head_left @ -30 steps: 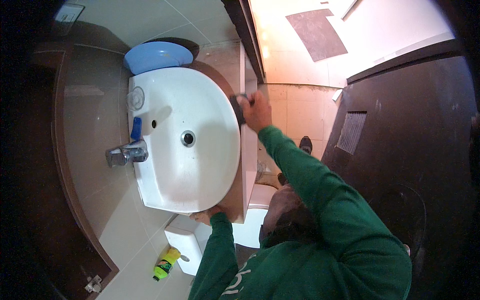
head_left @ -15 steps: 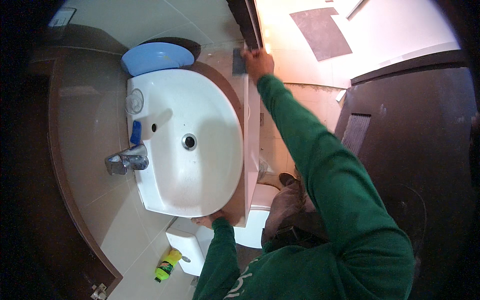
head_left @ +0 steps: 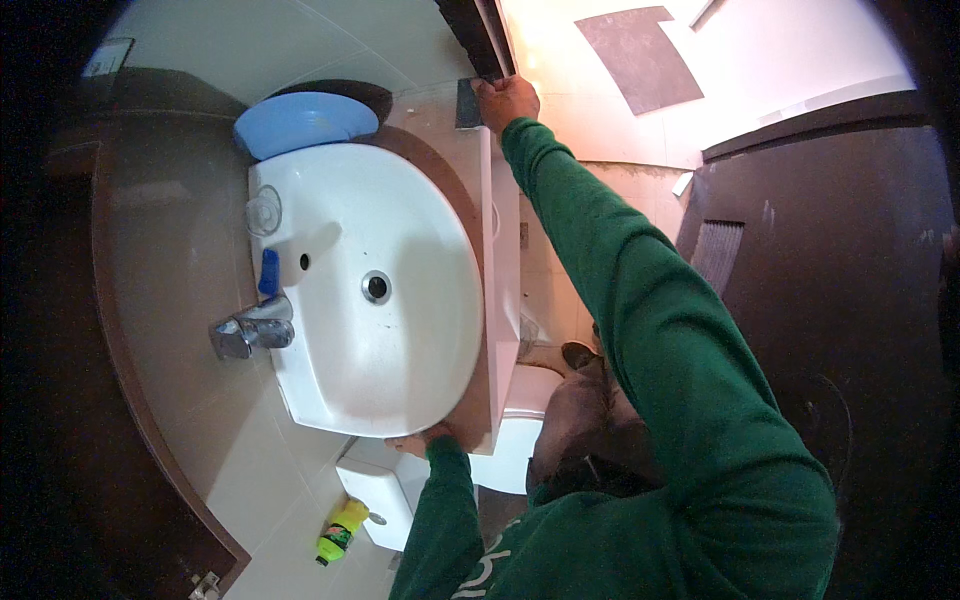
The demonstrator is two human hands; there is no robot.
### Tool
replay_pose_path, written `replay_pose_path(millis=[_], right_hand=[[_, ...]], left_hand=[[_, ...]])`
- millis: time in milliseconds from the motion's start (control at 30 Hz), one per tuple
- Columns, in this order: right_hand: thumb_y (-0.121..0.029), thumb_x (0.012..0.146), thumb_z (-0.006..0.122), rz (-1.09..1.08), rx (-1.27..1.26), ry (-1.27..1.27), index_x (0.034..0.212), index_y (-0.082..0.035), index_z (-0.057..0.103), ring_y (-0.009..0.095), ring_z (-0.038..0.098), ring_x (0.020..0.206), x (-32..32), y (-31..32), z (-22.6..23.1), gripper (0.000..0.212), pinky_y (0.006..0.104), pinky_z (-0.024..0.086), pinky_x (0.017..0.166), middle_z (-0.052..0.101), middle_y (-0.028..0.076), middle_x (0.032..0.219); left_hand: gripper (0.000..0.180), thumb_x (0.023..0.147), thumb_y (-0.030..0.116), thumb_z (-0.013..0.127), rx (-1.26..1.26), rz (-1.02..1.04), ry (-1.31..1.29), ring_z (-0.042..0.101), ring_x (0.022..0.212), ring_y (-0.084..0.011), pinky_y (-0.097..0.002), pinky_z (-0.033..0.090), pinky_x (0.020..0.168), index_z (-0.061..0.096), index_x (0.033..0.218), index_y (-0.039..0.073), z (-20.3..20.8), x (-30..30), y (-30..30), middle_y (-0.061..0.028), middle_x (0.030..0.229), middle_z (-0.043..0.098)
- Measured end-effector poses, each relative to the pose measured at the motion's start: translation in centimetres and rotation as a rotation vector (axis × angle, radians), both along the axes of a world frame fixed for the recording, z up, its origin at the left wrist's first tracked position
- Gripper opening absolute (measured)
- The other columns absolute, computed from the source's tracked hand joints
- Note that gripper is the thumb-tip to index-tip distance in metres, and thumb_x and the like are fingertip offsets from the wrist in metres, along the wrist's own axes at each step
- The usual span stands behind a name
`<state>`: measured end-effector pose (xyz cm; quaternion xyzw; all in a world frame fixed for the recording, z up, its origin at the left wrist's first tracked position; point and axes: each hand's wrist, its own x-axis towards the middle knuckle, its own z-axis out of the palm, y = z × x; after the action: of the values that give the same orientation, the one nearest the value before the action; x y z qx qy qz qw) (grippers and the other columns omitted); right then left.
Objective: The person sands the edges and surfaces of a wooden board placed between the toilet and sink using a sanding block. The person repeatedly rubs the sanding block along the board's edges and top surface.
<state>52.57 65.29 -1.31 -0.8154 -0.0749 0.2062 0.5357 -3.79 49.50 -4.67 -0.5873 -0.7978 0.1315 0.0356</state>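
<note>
A white washbasin (head_left: 425, 370) sits on a narrow counter (head_left: 470, 425) with a pale front panel. My right hand (head_left: 508, 101) is at the counter's far end, beside the dark door frame. Its fingers are closed at the edge of a dark grey flat piece (head_left: 467, 106), which lies against the counter's end; its material I cannot make out. At the near end, my left hand (head_left: 408, 443) rests by the basin's rim, fingers stretched out and partly hidden under it. A chrome tap (head_left: 250, 332) and a blue plastic piece (head_left: 269, 272) are at the basin's left side.
A blue plastic tub (head_left: 310, 125) leans behind the basin. A clear round cup (head_left: 263, 212) stands on the basin's corner. Below are a white toilet (head_left: 515, 450), its cistern (head_left: 375, 500) and a yellow-green bottle (head_left: 342, 533). A dark door (head_left: 830, 250) is at the right.
My right hand has moved a little farther away and to the left, and the dark grey piece has shifted with it. My left hand has stayed by the basin's near rim.
</note>
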Motion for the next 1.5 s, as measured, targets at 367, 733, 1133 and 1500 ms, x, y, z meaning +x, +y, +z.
replay_pose_path(millis=[367, 733, 1133, 1500], right_hand=[[-0.038, 0.088, 0.065, 0.164, 0.119, -0.104, 0.086, -0.002, 0.049, 0.037, 0.059, 0.07, -20.0, -13.7, 2.5, 0.039, 0.0457, 0.047, 0.065, 0.056, 0.019, 0.074], [-0.021, 0.086, 0.066, 0.079, 0.198, -0.176, 0.09, 0.001, 0.051, 0.045, 0.06, 0.078, -16.4, -12.2, 2.3, 0.027, 0.0492, 0.047, 0.07, 0.06, 0.024, 0.082], [-0.025, 0.086, 0.067, 0.161, 0.155, 0.116, 0.099, 0.0, 0.051, 0.039, 0.064, 0.089, -23.4, -18.6, 4.2, 0.033, 0.0447, 0.05, 0.079, 0.064, 0.024, 0.09], [-0.03, 0.084, 0.067, 0.174, 0.243, 0.03, 0.104, -0.006, 0.062, 0.034, 0.065, 0.088, -25.4, -18.5, 1.3, 0.031, 0.042, 0.051, 0.081, 0.067, 0.019, 0.095]], left_hand=[[0.068, 0.088, 0.049, 0.049, -0.071, -0.003, 0.146, 0.042, 0.117, -0.0504, -0.0533, 0.043, 0.089, 0.044, 0.133, -0.003, 0.8, 0.8, -0.6, -0.0321, 0.129, 0.043], [0.064, 0.091, 0.046, 0.046, -0.152, -0.1, 0.294, 0.046, 0.113, -0.0507, -0.0523, 0.046, 0.085, 0.046, 0.131, -0.004, 0.6, 2.5, 0.9, -0.033, 0.126, 0.045], [0.06, 0.093, 0.042, 0.043, -0.232, -0.154, 0.395, 0.05, 0.109, -0.0511, -0.0512, 0.048, 0.081, 0.047, 0.13, -0.005, 1.2, 3.5, 1.7, -0.034, 0.123, 0.046], [0.056, 0.095, 0.039, 0.04, -0.308, -0.194, 0.513, 0.053, 0.106, -0.0515, -0.0502, 0.05, 0.076, 0.049, 0.128, -0.005, 2.6, 3.6, 1.0, -0.0349, 0.12, 0.048]])
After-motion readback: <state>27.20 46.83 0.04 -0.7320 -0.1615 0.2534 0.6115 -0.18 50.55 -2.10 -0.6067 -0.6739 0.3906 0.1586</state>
